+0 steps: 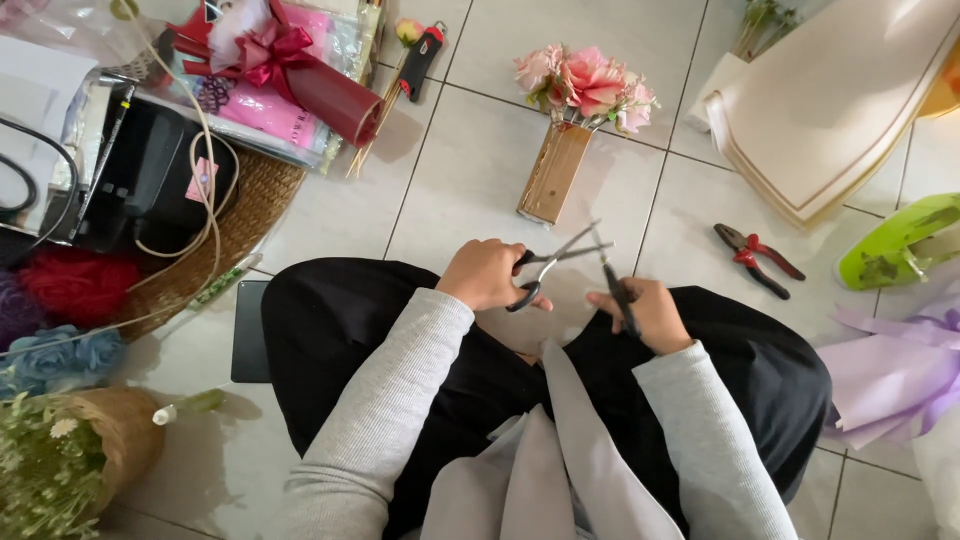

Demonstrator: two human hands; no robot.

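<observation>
My left hand (487,274) grips the black handles of a pair of scissors (553,263), whose blades are parted and point right. My right hand (650,312) holds a thin dark stem (612,282) upright, its top between the scissor blades. Both hands hover over my lap in black trousers, above the tiled floor. Just beyond them stands a bunch of pink artificial flowers (585,82) in a tan box-shaped holder (553,172).
Red-handled pliers (757,259) lie on the tiles at right, near a green object (900,243) and lilac wrapping paper (895,375). A cream paper roll (830,110) is at top right. A woven tray (250,215) with a black device, red ribbon wrap (290,65) and baskets crowd the left.
</observation>
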